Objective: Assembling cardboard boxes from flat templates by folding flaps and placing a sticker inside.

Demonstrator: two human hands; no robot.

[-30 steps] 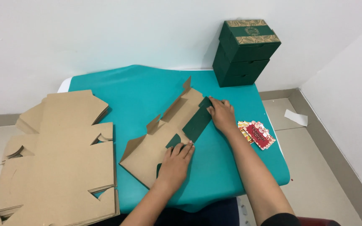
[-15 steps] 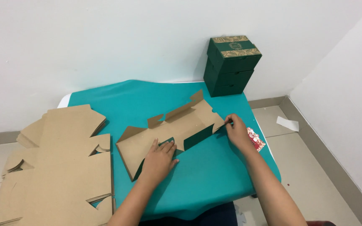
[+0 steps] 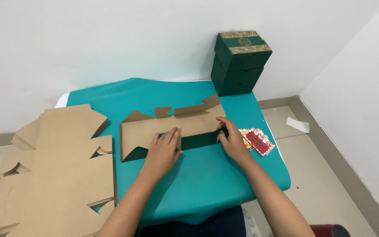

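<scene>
Teal table (image 3: 224, 184), bare near edge; both hands flat, spread on cardboard blank (image 3: 154, 127).

Head camera looks steeply down, near the table (image 3: 207, 193).

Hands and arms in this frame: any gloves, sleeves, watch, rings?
Left hand and right hand are both bare: no gloves, and no rings or watch that show. Both forearms are uncovered down to the frame's bottom edge, with no sleeve cuff in view. No markings, bands or cables on either arm.
</scene>
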